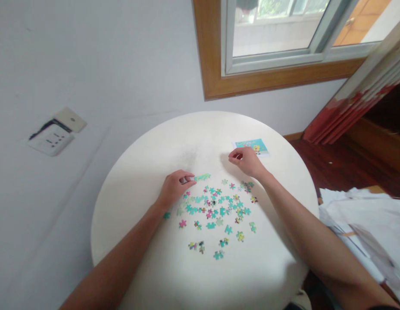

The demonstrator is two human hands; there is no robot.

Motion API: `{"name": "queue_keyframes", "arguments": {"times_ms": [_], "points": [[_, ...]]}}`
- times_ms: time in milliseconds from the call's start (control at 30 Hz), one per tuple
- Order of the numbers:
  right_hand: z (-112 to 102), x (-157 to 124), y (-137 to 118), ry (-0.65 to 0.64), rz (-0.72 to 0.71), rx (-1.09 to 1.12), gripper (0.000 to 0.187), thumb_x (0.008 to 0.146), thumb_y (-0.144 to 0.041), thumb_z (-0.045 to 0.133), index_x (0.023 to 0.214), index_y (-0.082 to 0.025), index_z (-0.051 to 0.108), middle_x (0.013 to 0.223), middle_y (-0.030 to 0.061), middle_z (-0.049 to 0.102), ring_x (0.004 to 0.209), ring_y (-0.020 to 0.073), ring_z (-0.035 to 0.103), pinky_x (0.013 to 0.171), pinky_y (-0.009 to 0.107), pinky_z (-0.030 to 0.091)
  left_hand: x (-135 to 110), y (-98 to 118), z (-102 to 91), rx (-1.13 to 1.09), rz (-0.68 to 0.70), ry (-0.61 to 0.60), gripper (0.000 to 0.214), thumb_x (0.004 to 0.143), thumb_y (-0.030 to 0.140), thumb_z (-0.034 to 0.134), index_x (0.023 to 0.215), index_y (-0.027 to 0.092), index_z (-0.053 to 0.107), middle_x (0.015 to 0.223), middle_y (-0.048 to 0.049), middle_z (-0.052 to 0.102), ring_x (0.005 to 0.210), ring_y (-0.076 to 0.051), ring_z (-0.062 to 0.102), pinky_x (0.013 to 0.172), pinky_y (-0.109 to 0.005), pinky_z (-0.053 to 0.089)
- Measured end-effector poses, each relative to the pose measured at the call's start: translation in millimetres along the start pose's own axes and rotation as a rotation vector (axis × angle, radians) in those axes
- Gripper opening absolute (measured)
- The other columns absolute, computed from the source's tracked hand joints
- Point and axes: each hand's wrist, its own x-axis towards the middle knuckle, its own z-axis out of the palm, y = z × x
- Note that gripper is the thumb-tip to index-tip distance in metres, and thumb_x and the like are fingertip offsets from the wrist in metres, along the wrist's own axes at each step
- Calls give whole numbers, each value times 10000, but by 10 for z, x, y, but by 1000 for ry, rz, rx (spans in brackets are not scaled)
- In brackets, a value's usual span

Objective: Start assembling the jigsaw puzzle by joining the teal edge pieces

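Observation:
My left hand [176, 186] rests on the white round table, with thumb and fingertips pinched at the left end of a short strip of joined jigsaw pieces [203, 177]. Above the far right part of the table, my right hand [247, 162] has its fingers curled and the tips drawn together; anything between them is too small to make out. Loose jigsaw pieces [210, 225], mostly teal with some pink and yellow, lie scattered between and below my hands. A printed picture card [258, 146] lies just behind my right hand, which partly covers it.
The round table [138, 163] stands close to a pale wall with a socket [54, 135] at left. Beyond it is a wood-framed window [213, 82]. A red and cream curtain [339, 114] hangs at right, above papers or plastic sheets [364, 215] beside the table.

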Motion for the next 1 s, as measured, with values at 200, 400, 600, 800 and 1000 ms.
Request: {"name": "queue_keyframes", "arguments": {"times_ms": [200, 400, 600, 800, 1000], "points": [[-273, -229, -413, 20, -66, -14, 73, 802, -205, 659, 791, -161, 716, 742, 42, 708, 676, 153, 606, 665, 291, 456, 0, 4, -1, -8, -7, 1, 202, 756, 292, 745, 936, 200, 748, 772, 0, 670, 670, -140, 554, 673, -273, 446], [-387, -1050, -579, -230, -40, -135, 90, 854, -230, 640, 877, -207, 724, 842, 42, 702, 727, 165, 618, 693, 296, 458, 8, 7, 1, 1, 17, 4, 198, 769, 318, 728, 929, 204, 747, 778, -6, 676, 673, -142, 560, 682, -272, 451], [-312, -1756, -282, -421, 129, -256, 130, 806, -170, 628, 865, -245, 717, 910, 55, 683, 769, 194, 638, 693, 308, 458, 6, -4, 5, -7, 26, -1, 210, 783, 354, 718, 927, 204, 748, 790, -15, 680, 676, -146, 559, 680, -277, 451], [-287, -1918, -295, -437, 158, -297, 174, 780, -147, 604, 904, -240, 683, 973, 68, 659, 829, 214, 633, 713, 318, 449, 6, -19, 12, 10, 46, 11, 214, 794, 371, 706, 929, 210, 746, 785, -12, 683, 664, -142, 559, 669, -270, 453], [-246, -1946, -283, -412, 143, -295, 166, 747, -122, 608, 881, -218, 591, 981, 60, 644, 837, 200, 606, 727, 308, 442, 10, -49, 21, 15, 34, -1, 197, 783, 327, 732, 940, 209, 746, 810, -12, 681, 690, -150, 571, 688, -279, 461]]}}
